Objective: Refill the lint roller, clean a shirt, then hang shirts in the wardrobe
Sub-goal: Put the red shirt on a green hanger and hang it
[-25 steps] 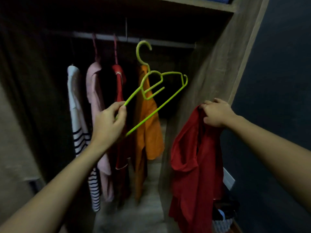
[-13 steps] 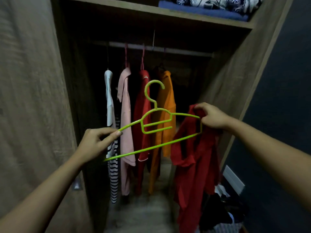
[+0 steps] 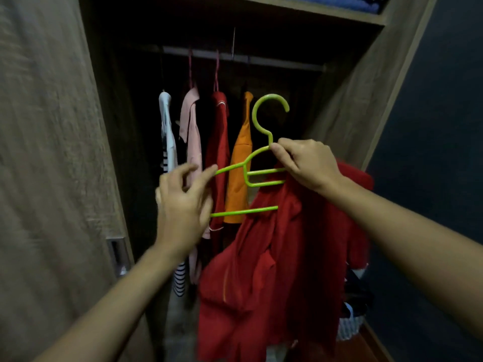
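Observation:
I stand before an open wardrobe. A lime-green plastic hanger [image 3: 257, 163] is upright in front of me. My right hand [image 3: 305, 165] grips the hanger at the base of its hook, together with a red shirt [image 3: 282, 270] that droops below; the hanger's right end is tucked inside the shirt. My left hand [image 3: 183, 205] pinches the hanger's left arm tip with thumb and forefinger. The lint roller is not in view.
On the wardrobe rail [image 3: 235, 57] hang a white striped shirt [image 3: 167, 142], a pink one [image 3: 192, 131], a red one [image 3: 218, 142] and an orange one [image 3: 239, 165]. A wooden door [image 3: 52, 152] stands left, a dark wall right, a basket [image 3: 350, 325] low right.
My right hand moved from the hanger's right end to the base of the hook, carrying the red shirt. The hanger turned upright and its right end entered the shirt. My left hand came closer.

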